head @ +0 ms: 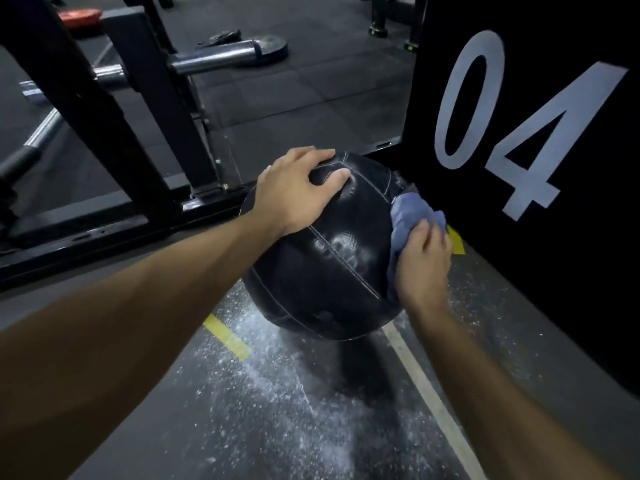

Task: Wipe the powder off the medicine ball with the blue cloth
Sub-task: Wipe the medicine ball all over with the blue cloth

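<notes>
- I've got the medicine ball sitting on the gym floor, right up against the black panel marked "04", with the black rack frame just behind it on the left.
- My left hand is spread flat over the top of the ball, fingers splayed across a seam. It's an open palm pressing down, not really gripping anything.
- My right hand is closed around the bunched blue cloth and pushing it into the ball's right side.
- Ball looks heavy and a bit squashy, with a textured leathery skin and stitched seams. I'd guess it won't roll much if I keep weight on top.
- There's a pale powder smear near the centre seam, plus more under my left fingertips.
- Loose powder is scattered over the floor too, so turning the ball could pick it back up.
- Cloth is soft and floppy, so wadding it tight seems best.
</notes>
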A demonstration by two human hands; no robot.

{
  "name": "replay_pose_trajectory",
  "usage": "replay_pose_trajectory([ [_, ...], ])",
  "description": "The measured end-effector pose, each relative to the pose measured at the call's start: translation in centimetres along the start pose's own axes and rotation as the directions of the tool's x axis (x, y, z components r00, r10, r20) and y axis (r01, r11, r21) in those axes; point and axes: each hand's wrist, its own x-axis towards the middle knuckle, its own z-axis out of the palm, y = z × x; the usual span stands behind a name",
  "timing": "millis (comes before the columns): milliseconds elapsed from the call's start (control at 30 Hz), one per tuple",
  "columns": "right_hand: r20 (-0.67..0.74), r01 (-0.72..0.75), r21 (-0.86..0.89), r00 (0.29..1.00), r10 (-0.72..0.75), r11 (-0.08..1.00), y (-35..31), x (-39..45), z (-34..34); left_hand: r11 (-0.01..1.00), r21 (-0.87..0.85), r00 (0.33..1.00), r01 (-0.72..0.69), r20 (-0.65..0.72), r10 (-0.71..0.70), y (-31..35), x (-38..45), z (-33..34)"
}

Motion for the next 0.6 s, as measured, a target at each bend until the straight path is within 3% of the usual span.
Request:
replay_pose_trajectory([
  [67,-0.055,0.318,-0.158,0.942,-0.330,0.935,-0.8,-4.9,0.3,1.000,-0.019,1.000,0.024,0.012,-0.024,-0.2,0.3,0.0],
  [133,0.061,0.566,-0.321,0.812,-0.580,0.759,-0.7,-7.8,1.0,0.995,-0.068,0.997,0.069,0.037,-0.067,-0.5,0.6,-0.3],
  [200,0.234,0.714,-0.391,0.688,-0.687,0.581,-0.7,-8.0,1.4,0.983,-0.153,0.993,0.103,0.067,-0.094,-0.9,0.7,-0.9],
  [233,0.268,0.742,-0.391,0.657,-0.705,0.544,-0.8,-7.6,1.3,0.971,-0.210,0.992,0.115,0.073,-0.102,-1.2,0.5,-1.3],
  [267,0.260,0.737,-0.367,0.667,-0.698,0.567,-0.8,-7.1,1.1,0.957,-0.258,0.991,0.129,0.079,-0.112,-1.5,0.1,-1.7],
  [333,0.114,0.596,-0.234,0.802,-0.587,0.768,-1.1,-5.7,0.4,0.937,-0.311,0.986,0.161,0.101,-0.136,-2.5,-1.1,-2.3],
  [400,0.040,0.303,-0.003,0.952,-0.303,0.953,-1.5,-3.0,-0.5,0.901,-0.381,0.978,0.207,0.113,-0.176,-4.1,-2.3,-2.5],
  [433,0.076,0.156,0.075,0.984,-0.161,0.985,-1.5,-1.5,-0.9,0.866,-0.433,0.969,0.249,0.106,-0.225,-5.1,-2.8,-2.4],
  [533,0.175,0.021,0.085,0.984,-0.035,0.996,-0.8,1.5,-1.8,0.721,-0.557,0.898,0.413,0.121,-0.422,-8.1,-4.2,-1.4],
  [600,0.202,-0.007,0.114,0.979,-0.016,0.993,-0.3,2.4,-1.8,0.533,-0.634,0.803,0.560,0.258,-0.538,-9.5,-5.7,-0.2],
])
